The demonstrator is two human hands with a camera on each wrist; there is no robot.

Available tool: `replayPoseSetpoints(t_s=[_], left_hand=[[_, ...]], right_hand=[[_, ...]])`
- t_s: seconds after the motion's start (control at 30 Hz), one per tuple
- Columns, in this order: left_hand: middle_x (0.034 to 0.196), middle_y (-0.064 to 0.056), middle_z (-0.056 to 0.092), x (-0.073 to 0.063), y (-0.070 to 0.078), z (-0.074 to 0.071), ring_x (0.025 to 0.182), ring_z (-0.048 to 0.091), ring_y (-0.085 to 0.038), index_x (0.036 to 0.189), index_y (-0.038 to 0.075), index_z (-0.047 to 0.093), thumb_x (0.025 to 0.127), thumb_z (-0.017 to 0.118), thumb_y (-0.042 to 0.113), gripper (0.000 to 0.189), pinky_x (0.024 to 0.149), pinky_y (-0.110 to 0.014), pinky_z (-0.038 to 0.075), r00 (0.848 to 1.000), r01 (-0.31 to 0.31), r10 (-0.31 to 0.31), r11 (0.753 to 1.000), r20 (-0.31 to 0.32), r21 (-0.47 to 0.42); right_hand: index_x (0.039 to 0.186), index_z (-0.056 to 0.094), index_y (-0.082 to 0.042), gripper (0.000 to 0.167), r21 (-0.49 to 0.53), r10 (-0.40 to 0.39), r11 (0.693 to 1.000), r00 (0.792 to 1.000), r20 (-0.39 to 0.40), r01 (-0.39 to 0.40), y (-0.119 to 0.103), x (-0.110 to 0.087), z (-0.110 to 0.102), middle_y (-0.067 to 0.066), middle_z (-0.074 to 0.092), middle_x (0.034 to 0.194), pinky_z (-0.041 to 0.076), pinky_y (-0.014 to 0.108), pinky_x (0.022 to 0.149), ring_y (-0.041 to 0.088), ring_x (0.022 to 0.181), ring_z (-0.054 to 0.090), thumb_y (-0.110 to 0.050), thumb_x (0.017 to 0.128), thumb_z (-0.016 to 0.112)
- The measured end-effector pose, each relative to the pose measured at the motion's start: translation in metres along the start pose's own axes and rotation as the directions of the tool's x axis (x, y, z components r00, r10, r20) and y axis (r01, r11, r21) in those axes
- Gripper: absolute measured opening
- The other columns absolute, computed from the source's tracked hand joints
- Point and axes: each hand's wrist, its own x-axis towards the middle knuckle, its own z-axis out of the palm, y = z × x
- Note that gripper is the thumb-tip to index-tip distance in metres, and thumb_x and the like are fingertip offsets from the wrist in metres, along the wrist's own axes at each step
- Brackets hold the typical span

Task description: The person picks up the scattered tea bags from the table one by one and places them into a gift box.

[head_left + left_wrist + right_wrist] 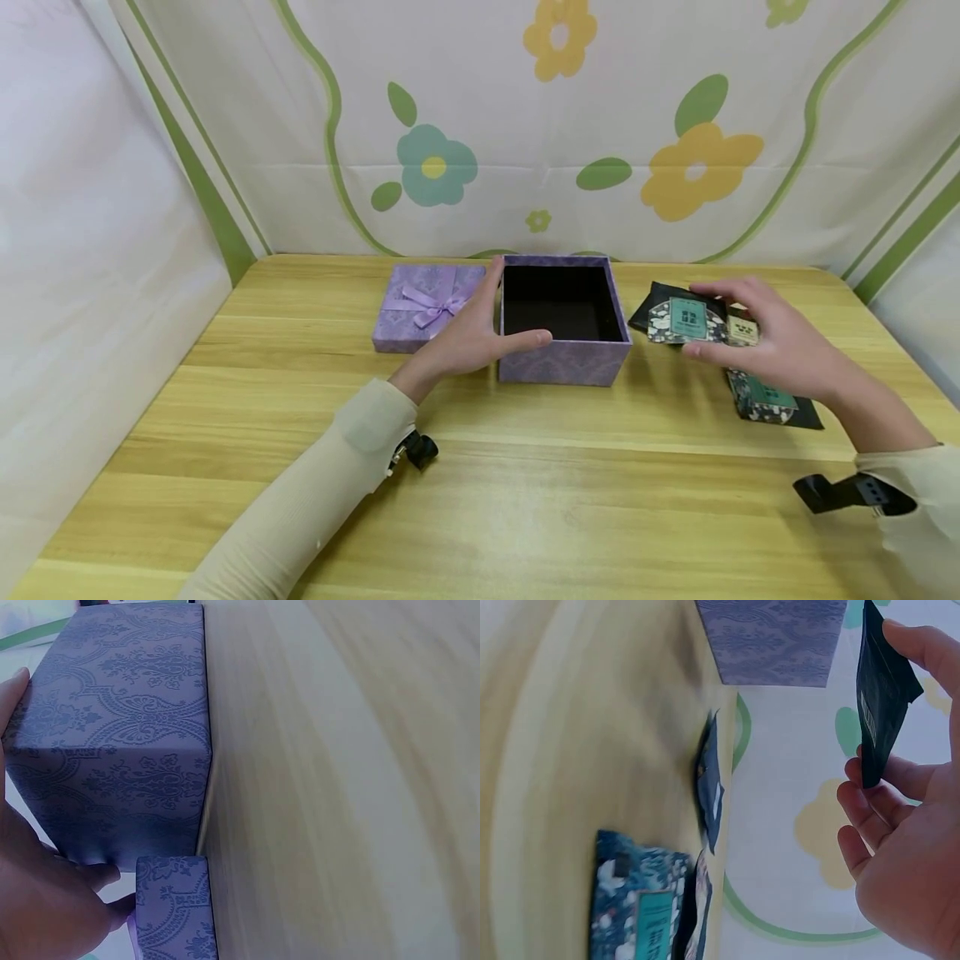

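A purple patterned gift box (566, 362) stands uncovered on the table, its dark inside in view. My left hand (468, 333) rests at its front left corner, fingers stretched along the left side and thumb reaching over the front rim. The box's lid (390, 333), with a lilac ribbon bow, lies just left of the box, partly behind that hand. To the right of the box, my right hand (787, 342) pinches a dark packet (885, 697) between thumb and fingers, raised above the table. Its face shows a green label in the head view.
More packets lie on the table at the right: a floral one with a green label (772, 396), one with a cream label (742, 329) partly behind the right hand, and another dark packet (709, 784). A flower-printed curtain (487, 83) hangs along the table's back edge.
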Motion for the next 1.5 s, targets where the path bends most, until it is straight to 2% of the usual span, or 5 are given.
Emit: replayPoseSetpoints(t_s=[0.1,0.33,0.63,1.1,1.5], left_hand=[[0.176,0.020,-0.014,-0.001,0.000,0.000,0.167,0.000,-0.016,0.164,0.047,-0.019,0.085,0.077,0.070,0.127,0.133,-0.058,0.014,1.000,0.003,-0.003,1.000,0.003,-0.005],[0.176,0.020,-0.014,0.001,-0.002,0.000,0.167,0.000,-0.016,0.164,0.048,-0.020,0.085,0.077,0.070,0.127,0.133,-0.060,0.014,1.000,-0.007,0.007,1.000,0.003,-0.006],[0.176,0.020,-0.014,0.001,-0.002,0.001,0.167,0.000,-0.017,0.164,0.048,-0.020,0.085,0.077,0.070,0.127,0.133,-0.060,0.014,1.000,-0.004,0.004,1.000,0.004,-0.006],[0.179,0.014,-0.013,0.003,-0.002,0.002,0.167,0.000,-0.018,0.163,0.049,-0.020,0.084,0.077,0.071,0.127,0.132,-0.062,0.013,1.000,-0.014,0.014,1.000,-0.001,-0.017],[0.175,0.022,-0.014,0.003,-0.001,0.001,0.167,0.000,-0.018,0.165,0.047,-0.019,0.085,0.078,0.068,0.127,0.132,-0.061,0.014,1.000,-0.001,0.001,0.999,-0.001,-0.033]], right_hand=[[0.159,0.048,-0.018,0.077,0.008,0.008,1.000,1.000,0.019,-0.008,-0.004,0.006,-0.002,0.019,0.038,0.162,0.028,0.073,0.111,0.045,0.146,0.033,-0.025,0.091,0.085],[0.160,0.047,-0.018,0.078,-0.001,0.000,1.000,1.000,0.030,0.000,-0.015,0.022,-0.003,0.016,0.043,0.154,0.028,0.065,0.112,0.043,0.146,0.035,-0.028,0.092,0.085],[0.160,0.047,-0.019,0.078,0.004,-0.023,1.000,0.999,0.031,0.023,-0.027,0.033,-0.002,0.016,0.042,0.155,0.029,0.061,0.112,0.041,0.145,0.036,-0.030,0.092,0.084],[0.161,0.047,-0.026,0.081,0.013,-0.014,1.000,0.999,0.048,0.014,-0.046,0.050,0.003,0.012,0.042,0.157,0.027,0.074,0.117,0.039,0.151,0.033,-0.039,0.091,0.086],[0.161,0.047,-0.025,0.082,0.030,-0.048,0.998,0.996,0.073,0.046,-0.065,0.067,0.022,0.009,0.040,0.161,0.028,0.071,0.120,0.036,0.153,0.034,-0.043,0.091,0.084]])
